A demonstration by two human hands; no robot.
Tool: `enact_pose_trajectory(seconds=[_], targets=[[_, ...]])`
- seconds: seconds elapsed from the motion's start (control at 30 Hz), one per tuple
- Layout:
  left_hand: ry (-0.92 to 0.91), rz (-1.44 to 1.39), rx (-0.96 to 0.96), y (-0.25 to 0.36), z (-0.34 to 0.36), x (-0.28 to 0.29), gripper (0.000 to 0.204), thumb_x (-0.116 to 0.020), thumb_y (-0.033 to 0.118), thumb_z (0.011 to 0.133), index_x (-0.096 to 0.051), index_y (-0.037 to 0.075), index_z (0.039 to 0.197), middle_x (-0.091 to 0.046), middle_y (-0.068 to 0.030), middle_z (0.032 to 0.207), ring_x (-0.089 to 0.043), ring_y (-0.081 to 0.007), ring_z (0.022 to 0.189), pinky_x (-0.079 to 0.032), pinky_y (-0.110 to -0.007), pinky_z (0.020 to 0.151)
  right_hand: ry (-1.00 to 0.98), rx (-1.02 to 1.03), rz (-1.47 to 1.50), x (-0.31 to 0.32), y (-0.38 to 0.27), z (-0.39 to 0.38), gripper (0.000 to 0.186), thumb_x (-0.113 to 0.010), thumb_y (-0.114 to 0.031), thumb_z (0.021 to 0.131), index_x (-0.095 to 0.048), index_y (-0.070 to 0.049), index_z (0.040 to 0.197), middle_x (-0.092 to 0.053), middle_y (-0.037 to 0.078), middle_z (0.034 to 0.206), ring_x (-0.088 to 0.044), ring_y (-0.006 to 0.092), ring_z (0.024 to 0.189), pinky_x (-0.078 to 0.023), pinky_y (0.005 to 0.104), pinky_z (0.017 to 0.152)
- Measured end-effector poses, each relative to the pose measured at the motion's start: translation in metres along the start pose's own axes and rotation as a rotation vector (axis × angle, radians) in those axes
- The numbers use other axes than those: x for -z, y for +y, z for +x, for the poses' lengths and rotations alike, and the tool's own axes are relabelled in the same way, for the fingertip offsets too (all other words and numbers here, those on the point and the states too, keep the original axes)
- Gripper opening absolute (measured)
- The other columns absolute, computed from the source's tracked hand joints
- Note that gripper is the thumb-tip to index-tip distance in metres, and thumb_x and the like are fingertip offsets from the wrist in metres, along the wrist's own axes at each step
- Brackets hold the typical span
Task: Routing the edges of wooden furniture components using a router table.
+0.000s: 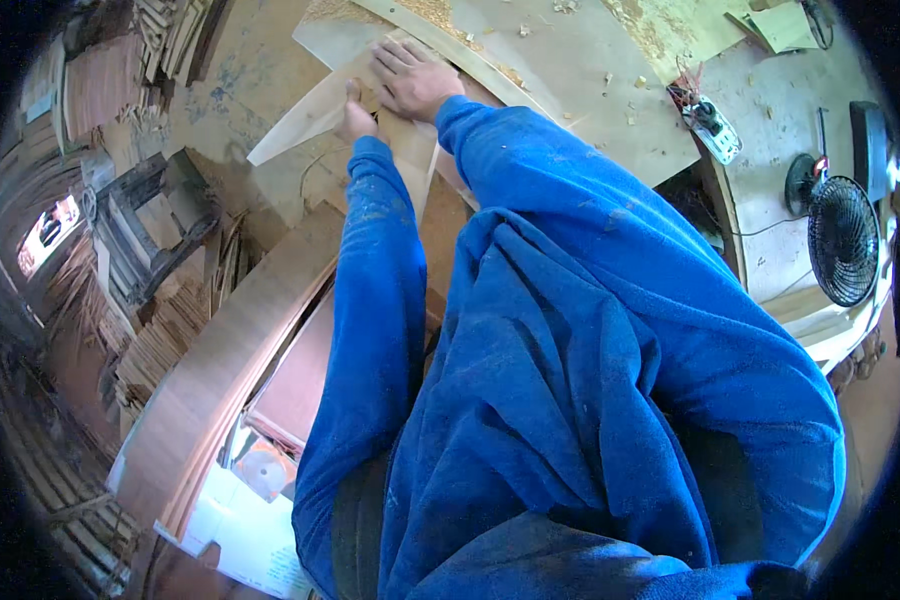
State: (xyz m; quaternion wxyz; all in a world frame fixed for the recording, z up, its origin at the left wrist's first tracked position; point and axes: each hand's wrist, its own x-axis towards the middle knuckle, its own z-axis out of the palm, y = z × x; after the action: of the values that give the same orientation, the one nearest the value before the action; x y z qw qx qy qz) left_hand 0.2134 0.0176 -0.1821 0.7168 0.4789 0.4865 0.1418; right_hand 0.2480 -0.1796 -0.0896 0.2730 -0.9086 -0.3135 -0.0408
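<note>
My right hand (410,78) lies flat on a thin, pale wooden sheet (315,115), its fingers stretched out and a little apart. Just below it, my left hand (360,120) is closed, with the thumb pointing up and away from me. A small dark spot shows beside the left palm, but I cannot make out what the fingers hold. The sheet tapers to a corner at the left. A long narrow wooden strip (490,72) runs diagonally past the right hand, on top of a broad pale board (610,90).
Wood shavings (430,12) are scattered over the boards. At the right are a black fan (843,240) and a power strip with loose wires (710,125). Long planks (230,330) lean at my left, near stacked wood pieces (170,340) and a dark frame (155,220).
</note>
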Motion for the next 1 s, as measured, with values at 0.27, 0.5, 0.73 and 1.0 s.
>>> enact_pose_trajectory(seconds=[0.27, 0.5, 0.73, 1.0], targets=[[-0.13, 0.157, 0.028, 0.008, -0.055, -0.041, 0.054, -0.061, 0.046, 0.102, -0.06, 0.004, 0.137, -0.067, -0.0137, 0.127, -0.067, -0.0306, 0.111, -0.055, -0.045, 0.096, -0.073, -0.035, -0.059, -0.006, 0.02, -0.008, 0.06, -0.049, -0.045, 0.102, -0.056, -0.003, 0.144, -0.048, 0.011, 0.158, -0.037, 0.0272, 0.151, -0.025, 0.0435, 0.126], [-0.115, 0.163, 0.031, 0.009, -0.042, -0.034, 0.05, -0.06, 0.044, 0.103, -0.062, 0.003, 0.133, -0.068, -0.0117, 0.125, -0.066, -0.0289, 0.11, -0.054, -0.045, 0.097, -0.027, -0.023, -0.034, -0.009, 0.016, -0.003, 0.059, -0.053, -0.043, 0.099, -0.059, -0.002, 0.142, -0.05, 0.012, 0.156, -0.038, 0.0282, 0.15, -0.027, 0.0434, 0.126], [-0.161, 0.215, 0.03, -0.016, 0.003, -0.016, 0.052, -0.051, 0.048, 0.106, -0.059, 0.006, 0.137, -0.066, -0.0131, 0.131, -0.064, -0.0307, 0.116, -0.051, -0.047, 0.103, -0.018, -0.023, -0.061, -0.014, 0.02, -0.003, 0.06, -0.053, -0.044, 0.098, -0.059, -0.003, 0.142, -0.051, 0.012, 0.156, -0.038, 0.0284, 0.15, -0.028, 0.0434, 0.125], [0.042, 0.09, -0.052, 0.003, -0.051, -0.049, 0.071, -0.087, 0.031, 0.085, -0.058, -0.021, 0.126, -0.066, -0.0245, 0.127, -0.068, -0.0322, 0.104, -0.06, -0.047, 0.086, -0.072, -0.055, -0.049, -0.013, 0.026, -0.006, 0.06, -0.049, -0.044, 0.101, -0.057, -0.004, 0.145, -0.047, 0.011, 0.159, -0.036, 0.0264, 0.152, -0.025, 0.0432, 0.127]])
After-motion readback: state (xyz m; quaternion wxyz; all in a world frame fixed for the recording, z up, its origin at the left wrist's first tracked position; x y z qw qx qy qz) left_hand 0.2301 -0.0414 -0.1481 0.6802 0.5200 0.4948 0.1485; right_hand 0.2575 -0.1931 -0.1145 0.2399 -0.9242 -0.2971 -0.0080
